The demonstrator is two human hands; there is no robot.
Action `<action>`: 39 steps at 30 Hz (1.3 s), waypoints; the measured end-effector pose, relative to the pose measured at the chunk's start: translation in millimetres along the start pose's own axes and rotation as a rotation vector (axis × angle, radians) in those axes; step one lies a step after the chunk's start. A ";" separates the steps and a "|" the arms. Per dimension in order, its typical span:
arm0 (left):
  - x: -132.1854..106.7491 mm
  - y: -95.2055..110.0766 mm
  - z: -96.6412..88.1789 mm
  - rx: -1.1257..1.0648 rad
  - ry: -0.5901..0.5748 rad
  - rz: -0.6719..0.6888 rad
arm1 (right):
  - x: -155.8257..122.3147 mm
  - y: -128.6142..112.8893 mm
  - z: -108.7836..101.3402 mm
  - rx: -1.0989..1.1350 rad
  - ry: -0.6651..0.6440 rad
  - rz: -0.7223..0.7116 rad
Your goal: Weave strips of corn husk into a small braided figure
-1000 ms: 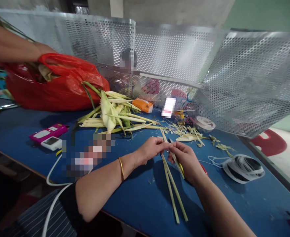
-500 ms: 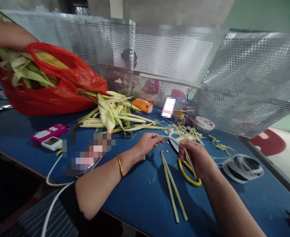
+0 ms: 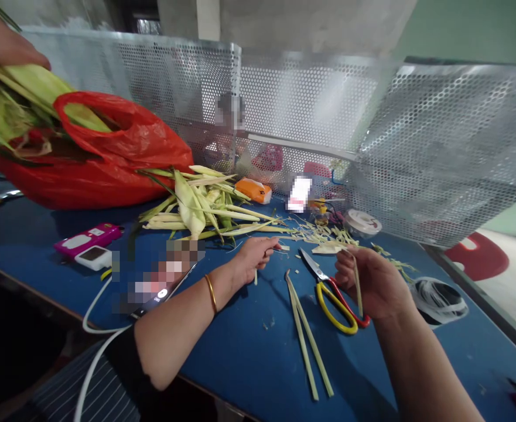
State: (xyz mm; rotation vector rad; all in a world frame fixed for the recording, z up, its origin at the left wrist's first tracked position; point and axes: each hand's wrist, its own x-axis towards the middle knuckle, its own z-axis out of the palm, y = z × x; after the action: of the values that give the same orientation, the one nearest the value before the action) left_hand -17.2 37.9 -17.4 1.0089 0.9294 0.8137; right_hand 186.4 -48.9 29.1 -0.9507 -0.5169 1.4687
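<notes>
My left hand (image 3: 258, 261) is closed in a pinch; a short end of a corn husk strip (image 3: 256, 277) pokes out below it, and a fine thread (image 3: 283, 251) shows at the fingertips. My right hand (image 3: 374, 278), curled closed, grips another pale corn husk strip (image 3: 358, 287) that hangs toward the wrist. Under and beside the right hand lie scissors (image 3: 337, 308) with one yellow and one red handle, blades partly apart. Between the hands, a pair of long husk strips (image 3: 306, 337), joined at the top, rests on the blue table (image 3: 240, 351).
Behind my hands are a husk pile (image 3: 191, 211), scattered trimmings (image 3: 323, 231), an orange tissue pack (image 3: 254, 190) and a tape roll (image 3: 363, 223). A white cord coil (image 3: 437, 300) lies right. Another person's hand (image 3: 9, 38) holds husks over a red bag (image 3: 126, 146). A phone (image 3: 163, 287) lies left.
My hands have moved apart, and the strip stretched between them no longer spans the gap. More of the scissors shows. The other person's hand has lifted husks from the red bag.
</notes>
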 end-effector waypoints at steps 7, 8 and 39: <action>3.4 -2.8 -3.9 -0.140 -0.021 -0.055 | -0.7 -9.8 -7.8 0.141 0.140 -0.408; 2.6 -2.4 -2.8 -0.168 -0.048 -0.064 | 0.8 -6.7 -7.3 0.099 0.173 -0.444; -28.9 -11.1 36.0 -0.101 -0.189 -0.125 | 11.4 51.4 13.5 -0.634 0.123 -0.430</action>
State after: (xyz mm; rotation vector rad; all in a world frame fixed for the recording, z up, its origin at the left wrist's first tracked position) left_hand 6.0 -3.2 -11.7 0.9141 0.7734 0.6424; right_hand 146.1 -42.6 -6.8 -1.3099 -1.0589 0.8555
